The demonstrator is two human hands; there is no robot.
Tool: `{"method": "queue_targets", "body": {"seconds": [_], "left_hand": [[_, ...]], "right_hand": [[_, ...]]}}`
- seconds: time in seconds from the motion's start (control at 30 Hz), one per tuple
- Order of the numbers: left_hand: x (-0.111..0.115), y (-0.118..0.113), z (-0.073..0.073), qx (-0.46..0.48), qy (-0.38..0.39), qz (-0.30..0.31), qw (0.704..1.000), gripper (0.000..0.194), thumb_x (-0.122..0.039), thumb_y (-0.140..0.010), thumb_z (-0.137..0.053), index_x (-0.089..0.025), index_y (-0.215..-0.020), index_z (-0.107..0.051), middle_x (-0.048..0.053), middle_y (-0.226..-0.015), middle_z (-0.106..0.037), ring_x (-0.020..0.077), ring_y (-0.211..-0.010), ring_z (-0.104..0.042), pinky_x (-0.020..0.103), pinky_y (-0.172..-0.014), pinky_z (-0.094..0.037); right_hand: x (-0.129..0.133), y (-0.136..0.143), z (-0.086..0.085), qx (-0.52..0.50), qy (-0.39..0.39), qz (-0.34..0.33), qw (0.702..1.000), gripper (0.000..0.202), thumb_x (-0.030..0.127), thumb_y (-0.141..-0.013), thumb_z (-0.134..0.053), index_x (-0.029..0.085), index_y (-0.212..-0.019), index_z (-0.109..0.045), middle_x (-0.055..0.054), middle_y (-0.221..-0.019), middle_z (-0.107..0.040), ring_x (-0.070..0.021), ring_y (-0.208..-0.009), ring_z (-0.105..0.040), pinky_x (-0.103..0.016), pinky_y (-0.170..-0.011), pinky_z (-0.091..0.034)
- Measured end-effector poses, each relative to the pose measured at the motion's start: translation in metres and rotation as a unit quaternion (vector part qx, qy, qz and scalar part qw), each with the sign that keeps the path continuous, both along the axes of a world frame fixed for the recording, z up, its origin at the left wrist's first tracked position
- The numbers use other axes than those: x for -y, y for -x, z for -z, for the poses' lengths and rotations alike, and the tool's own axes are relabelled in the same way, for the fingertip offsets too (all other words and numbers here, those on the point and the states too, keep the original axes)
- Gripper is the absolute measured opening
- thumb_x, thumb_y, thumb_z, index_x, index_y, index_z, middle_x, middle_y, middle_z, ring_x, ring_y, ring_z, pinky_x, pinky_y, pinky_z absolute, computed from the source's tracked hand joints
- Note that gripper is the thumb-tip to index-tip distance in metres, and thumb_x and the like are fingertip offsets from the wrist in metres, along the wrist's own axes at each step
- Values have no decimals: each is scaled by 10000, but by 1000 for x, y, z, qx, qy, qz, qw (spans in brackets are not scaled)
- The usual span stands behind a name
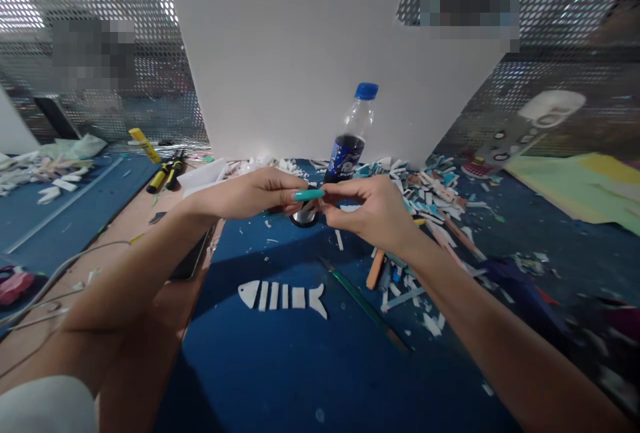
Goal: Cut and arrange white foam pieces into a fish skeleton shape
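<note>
My left hand (267, 192) and my right hand (367, 210) meet above the blue mat (240, 373), fingers pinched close together. Between their fingertips is a small teal strip (309, 195); both hands seem to grip it, one at each end. Behind and under the fingers stands a dark round object with a shiny side (304, 216), partly hidden. Nearer to me, white flat pieces lie in a row shaped like a fish, with a head (249, 293), several narrow bars and a tail (317, 301). To their right rests a slim green tool (363, 301) with a pointed tip.
A blue-capped bottle of dark drink (346, 146) stands behind my hands, before a white board (310, 53). Colourful scraps (425, 196) heap up on the right, near an orange stick (375, 269). Yellow-black markers (167, 172), a cable (75, 260) and a dark phone-like slab (193, 256) lie left.
</note>
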State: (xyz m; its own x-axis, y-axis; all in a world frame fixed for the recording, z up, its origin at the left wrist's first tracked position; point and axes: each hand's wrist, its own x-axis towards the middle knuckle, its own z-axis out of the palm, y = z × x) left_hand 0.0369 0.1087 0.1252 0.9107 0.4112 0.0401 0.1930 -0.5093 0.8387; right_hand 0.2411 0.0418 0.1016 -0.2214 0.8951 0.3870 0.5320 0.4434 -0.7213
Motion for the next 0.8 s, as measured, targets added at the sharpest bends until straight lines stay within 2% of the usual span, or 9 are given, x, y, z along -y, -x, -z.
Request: {"method": "queue_targets", "body": {"seconds": [0.1,0.23,0.4,0.57,0.67,0.8], "left_hand": [[-1,-2,0,-6,-9,-9,1000,341,-326,-967,-411,-162,-675,-478,-26,-620,-405,75,-525,-333,196,-507,-300],[-8,-1,3,-18,-37,-60,997,372,-346,-972,-391,-159,-664,-481,-10,-636,-455,80,-550,-376,197,-536,-325],[-23,7,8,12,-36,-140,989,349,-346,-964,-397,-163,-680,-485,-21,-617,-425,79,-531,-351,200,-505,-285],[-33,13,8,-9,-63,-161,985,345,-309,-937,-427,-154,-633,-476,-25,-580,-412,74,-514,-364,201,-516,-294],[-37,13,11,-39,-90,-156,983,332,-332,-930,-449,-156,-654,-497,-24,-593,-431,78,-524,-383,200,-526,-305],[-37,12,14,-69,-115,-130,982,358,-396,-938,-443,-165,-675,-519,-17,-628,-485,85,-549,-421,199,-546,-327]], "right_hand": [[-1,-1,1,19,-20,17,999,127,202,-708,-624,243,-640,-723,13,-704,-721,-206,-719,-688,-343,-689,-566],[-4,-7,-4,56,-48,64,995,124,169,-708,-607,213,-676,-718,-11,-709,-717,-212,-728,-687,-348,-722,-558],[-8,-25,-15,100,-73,141,982,105,204,-707,-645,196,-622,-708,-66,-660,-698,-219,-649,-645,-357,-628,-515],[-12,-44,-18,130,-1,171,977,141,209,-686,-698,223,-546,-684,-46,-499,-605,-171,-483,-531,-321,-452,-371],[-13,-47,-17,148,50,164,974,156,215,-697,-697,219,-540,-691,-40,-487,-582,-144,-441,-473,-316,-431,-313],[-12,-42,-21,170,121,135,968,179,243,-719,-685,204,-545,-700,-39,-484,-563,-131,-433,-440,-314,-436,-299]]}}
